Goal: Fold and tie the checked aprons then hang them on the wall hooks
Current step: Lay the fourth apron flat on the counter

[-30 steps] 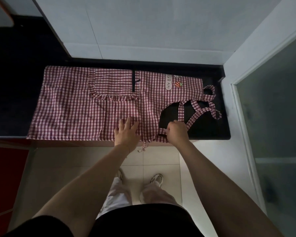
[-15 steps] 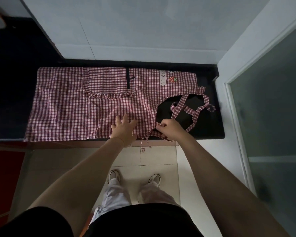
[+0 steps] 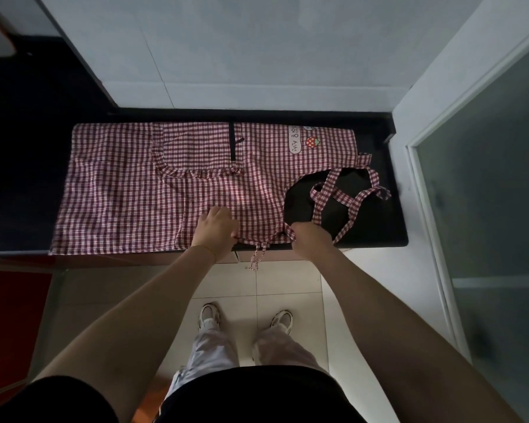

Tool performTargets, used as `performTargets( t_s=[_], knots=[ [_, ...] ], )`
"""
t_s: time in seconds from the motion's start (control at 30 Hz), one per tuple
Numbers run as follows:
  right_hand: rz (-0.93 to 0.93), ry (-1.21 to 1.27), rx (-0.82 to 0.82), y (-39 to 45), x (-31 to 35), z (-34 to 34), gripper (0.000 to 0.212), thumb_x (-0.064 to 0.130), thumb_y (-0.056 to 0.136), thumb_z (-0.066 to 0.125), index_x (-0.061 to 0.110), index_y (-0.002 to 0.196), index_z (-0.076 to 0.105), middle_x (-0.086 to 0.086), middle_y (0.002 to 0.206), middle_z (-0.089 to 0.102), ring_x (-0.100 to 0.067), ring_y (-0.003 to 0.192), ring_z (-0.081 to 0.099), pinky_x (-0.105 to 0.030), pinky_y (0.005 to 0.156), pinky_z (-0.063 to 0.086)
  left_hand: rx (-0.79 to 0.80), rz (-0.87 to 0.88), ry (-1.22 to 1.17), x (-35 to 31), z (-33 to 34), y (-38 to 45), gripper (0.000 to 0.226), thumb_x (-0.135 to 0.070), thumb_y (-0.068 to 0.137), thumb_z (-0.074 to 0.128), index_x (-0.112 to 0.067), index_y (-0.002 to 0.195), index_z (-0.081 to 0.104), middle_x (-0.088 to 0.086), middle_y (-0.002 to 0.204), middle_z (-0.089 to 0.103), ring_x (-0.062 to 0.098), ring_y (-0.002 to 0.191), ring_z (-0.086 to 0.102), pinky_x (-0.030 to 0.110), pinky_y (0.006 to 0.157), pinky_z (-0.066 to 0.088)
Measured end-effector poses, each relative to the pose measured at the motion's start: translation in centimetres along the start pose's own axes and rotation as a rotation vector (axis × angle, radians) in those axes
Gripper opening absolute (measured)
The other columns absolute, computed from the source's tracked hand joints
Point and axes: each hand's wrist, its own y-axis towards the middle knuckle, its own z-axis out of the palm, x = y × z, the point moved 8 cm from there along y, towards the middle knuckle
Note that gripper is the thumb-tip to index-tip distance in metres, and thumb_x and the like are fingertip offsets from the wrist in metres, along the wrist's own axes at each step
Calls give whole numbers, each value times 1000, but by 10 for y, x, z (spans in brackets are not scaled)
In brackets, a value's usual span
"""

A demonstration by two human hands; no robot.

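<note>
A red-and-white checked apron lies flat on a black counter, with its frilled pocket and strawberry patch near the back. Its checked straps lie looped over the bare counter at the right. My left hand has curled fingers gripping the apron's near edge. To its right, my right hand pinches the same edge at the corner where a strap begins. A thin tie dangles off the counter front between my hands.
A white wall rises behind the counter. A frosted glass door stands at the right. The floor below is pale tile, with a red cabinet front at the left. No hooks are in view.
My left hand has gone from lying flat on the apron to curling round its near edge. My right hand has kept its pinch on the corner, and the straps have shifted slightly.
</note>
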Motion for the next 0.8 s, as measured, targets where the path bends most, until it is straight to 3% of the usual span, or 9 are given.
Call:
performTargets(
  t_s=[0.13, 0.2, 0.33, 0.43, 0.53, 0.67, 0.8],
  knots=[
    [-7, -39, -57, 0, -1, -10, 29, 14, 97, 57, 14, 126, 54, -6, 114, 61, -24, 100, 61, -35, 87, 54, -92, 23, 48, 10, -9, -5, 10, -11, 90, 63, -18, 92, 69, 1, 101, 58, 20, 100, 52, 32, 87, 39],
    [7, -84, -67, 0, -4, -14, 32, 14, 96, 58, 15, 127, 52, -6, 114, 60, -23, 98, 61, -34, 84, 54, -21, 7, 59, 14, -3, -8, 17, -7, 91, 55, -17, 97, 66, 2, 102, 59, 22, 100, 55, 31, 81, 39],
    [27, -60, -18, 0, -7, -10, 34, 16, 95, 60, 15, 127, 50, -4, 106, 57, -19, 86, 52, -30, 73, 48, 155, -23, 84, 10, 17, -12, 20, -16, 95, 51, -17, 113, 59, 3, 117, 56, 24, 112, 52, 38, 92, 46],
    [-41, 197, 71, -2, -4, -3, 23, 33, 93, 64, 14, 104, 56, -1, 86, 54, -15, 76, 51, -26, 63, 41, 215, -29, 84, 10, 26, -12, 30, -27, 96, 55, -16, 123, 53, 6, 124, 51, 26, 118, 47, 41, 98, 46],
    [-41, 411, 67, 1, 0, -4, 35, 43, 95, 60, 7, 95, 63, -12, 84, 62, -21, 73, 57, -30, 63, 40, 196, -40, 94, 11, 30, -12, 33, -17, 94, 54, -16, 126, 50, 8, 126, 49, 25, 118, 46, 41, 102, 45],
    [16, 340, 109, 6, 0, 3, 37, 40, 101, 50, 9, 82, 60, -6, 70, 48, -16, 60, 46, -27, 57, 34, 175, -43, 103, 12, 34, -13, 38, -6, 91, 53, -16, 127, 50, 8, 127, 47, 25, 118, 44, 42, 104, 43],
    [127, 215, 179, 11, -5, 8, 35, 40, 98, 57, 6, 98, 65, -3, 74, 52, -14, 61, 49, -25, 54, 37, 168, -34, 170, 9, 37, -14, 42, -10, 91, 57, -16, 132, 46, 9, 128, 46, 25, 119, 44, 42, 104, 43]
  ],
)
